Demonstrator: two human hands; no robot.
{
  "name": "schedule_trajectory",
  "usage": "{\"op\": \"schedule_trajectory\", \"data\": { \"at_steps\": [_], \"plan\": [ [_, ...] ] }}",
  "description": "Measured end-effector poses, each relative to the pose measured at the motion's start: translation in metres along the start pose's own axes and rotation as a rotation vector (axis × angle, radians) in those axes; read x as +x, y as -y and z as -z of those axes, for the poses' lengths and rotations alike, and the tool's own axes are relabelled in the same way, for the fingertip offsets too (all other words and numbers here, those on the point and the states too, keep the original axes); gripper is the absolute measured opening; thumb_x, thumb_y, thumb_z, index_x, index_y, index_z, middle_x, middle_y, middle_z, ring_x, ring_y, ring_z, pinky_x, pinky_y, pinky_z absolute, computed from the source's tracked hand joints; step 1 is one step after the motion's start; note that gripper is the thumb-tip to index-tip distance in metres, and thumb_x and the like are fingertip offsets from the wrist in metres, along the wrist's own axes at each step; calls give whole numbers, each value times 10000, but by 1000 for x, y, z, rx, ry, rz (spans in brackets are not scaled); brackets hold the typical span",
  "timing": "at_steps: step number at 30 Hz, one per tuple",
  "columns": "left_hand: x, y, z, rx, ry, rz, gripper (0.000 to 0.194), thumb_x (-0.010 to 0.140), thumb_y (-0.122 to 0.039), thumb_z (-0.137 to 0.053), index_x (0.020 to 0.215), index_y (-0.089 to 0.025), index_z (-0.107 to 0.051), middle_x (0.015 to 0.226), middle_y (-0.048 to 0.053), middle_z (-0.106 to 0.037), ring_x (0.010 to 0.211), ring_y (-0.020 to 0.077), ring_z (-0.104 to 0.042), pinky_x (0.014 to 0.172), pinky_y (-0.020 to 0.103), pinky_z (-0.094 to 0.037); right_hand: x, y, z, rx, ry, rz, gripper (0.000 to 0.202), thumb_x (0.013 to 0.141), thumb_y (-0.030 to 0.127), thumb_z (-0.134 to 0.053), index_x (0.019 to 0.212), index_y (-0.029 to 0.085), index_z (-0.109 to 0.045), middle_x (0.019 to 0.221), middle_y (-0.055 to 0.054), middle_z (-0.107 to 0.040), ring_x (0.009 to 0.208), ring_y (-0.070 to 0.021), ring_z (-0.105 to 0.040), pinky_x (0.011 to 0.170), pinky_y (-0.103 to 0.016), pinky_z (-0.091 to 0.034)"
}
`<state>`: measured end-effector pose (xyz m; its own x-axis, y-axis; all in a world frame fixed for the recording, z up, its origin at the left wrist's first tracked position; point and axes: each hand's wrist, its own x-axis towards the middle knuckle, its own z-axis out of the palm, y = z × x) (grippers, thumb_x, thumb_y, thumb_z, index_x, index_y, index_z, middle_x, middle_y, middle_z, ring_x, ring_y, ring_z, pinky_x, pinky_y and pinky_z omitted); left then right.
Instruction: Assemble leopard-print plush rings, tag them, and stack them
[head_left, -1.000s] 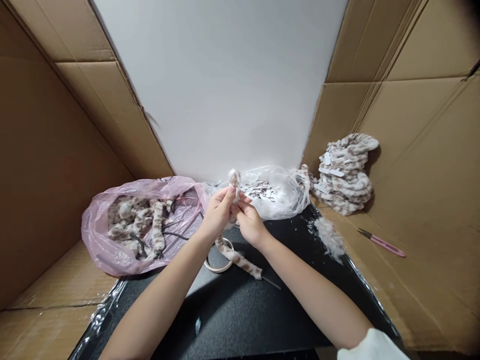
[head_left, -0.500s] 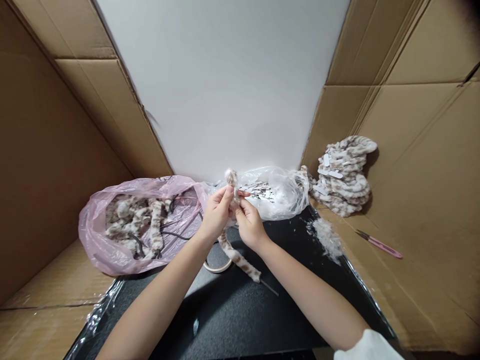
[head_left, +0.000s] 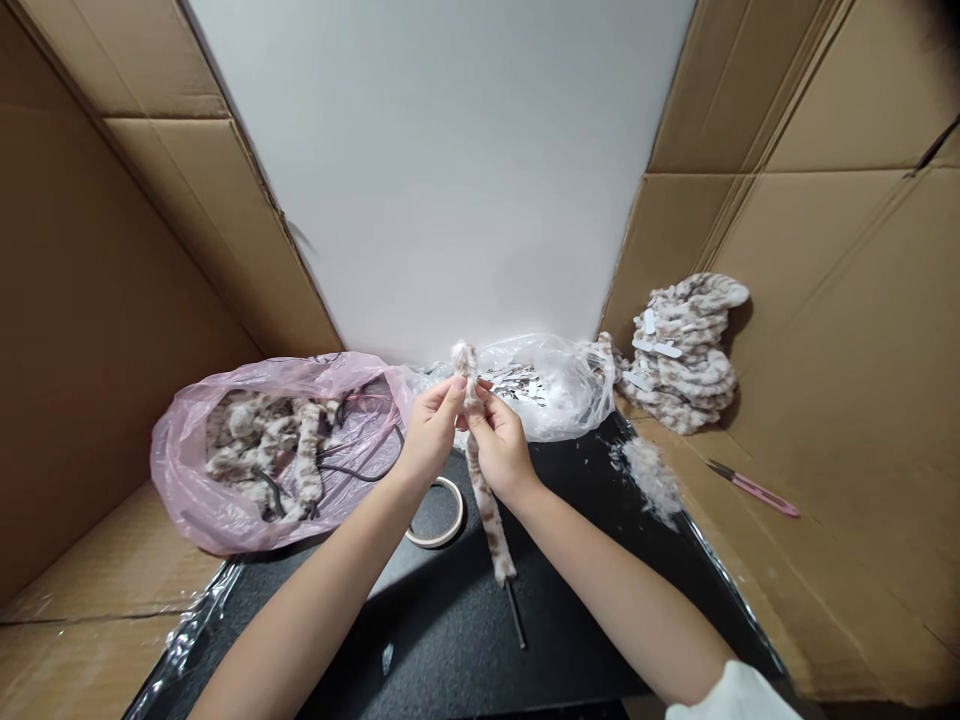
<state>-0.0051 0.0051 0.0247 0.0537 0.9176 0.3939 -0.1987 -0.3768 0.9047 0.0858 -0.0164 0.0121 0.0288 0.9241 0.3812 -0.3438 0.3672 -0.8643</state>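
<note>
My left hand (head_left: 437,425) and my right hand (head_left: 501,440) meet at the middle, both pinching a spotted white-and-brown furry strip (head_left: 491,522). Its fluffy top end stands up above my fingers. The rest hangs down past my right hand toward the black table, and a thin dark rod (head_left: 516,614) sticks out of its lower end. A cream ring (head_left: 454,528) lies on the table just left of the strip. Part of the strip is hidden behind my fingers.
At left, a pink plastic bag (head_left: 180,480) holds furry pieces and dark cords. A clear bag (head_left: 577,400) with small white tags lies behind my hands. At right are stacked furry pieces (head_left: 694,365), white fluff (head_left: 652,480), pink-handled snips (head_left: 765,493) and cardboard walls.
The strip's lower end has swung down and left, now hanging straighter, with more of the dark rod showing. More of the cream ring is visible. Both hands keep their pinch.
</note>
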Motion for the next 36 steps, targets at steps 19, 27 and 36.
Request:
{"op": "schedule_trajectory", "data": {
  "at_steps": [19, 27, 36],
  "plan": [
    [-1, -13, -1, -30, 80, -32, 260, 773, -249, -647, 1029, -208, -633, 839, 39, -688, 613, 130, -520, 502, 211, -390, 3, -1, 1, 102, -33, -83, 326, 751, 502, -674, 784, 182, -622, 654, 10, -547, 606, -112, -454, 585, -244, -404],
    [2, -7, 1, -135, 126, 124, 305, 798, -459, -526, 689, -178, -571, 696, 27, -567, 467, 90, -354, 391, 220, -294, -1, -8, -2, 100, 18, -129, 271, 761, 447, -658, 768, 178, -624, 652, 11, -542, 603, -113, -459, 577, -241, -417],
    [-3, -8, -11, -262, 1, 248, 381, 695, -501, -704, 825, -150, -631, 729, 13, -611, 618, 115, -535, 502, 198, -397, 1, -8, 0, 160, -44, -125, 255, 720, 386, -697, 869, 180, -676, 909, -48, -669, 804, -164, -610, 730, -288, -515]
  ]
}}
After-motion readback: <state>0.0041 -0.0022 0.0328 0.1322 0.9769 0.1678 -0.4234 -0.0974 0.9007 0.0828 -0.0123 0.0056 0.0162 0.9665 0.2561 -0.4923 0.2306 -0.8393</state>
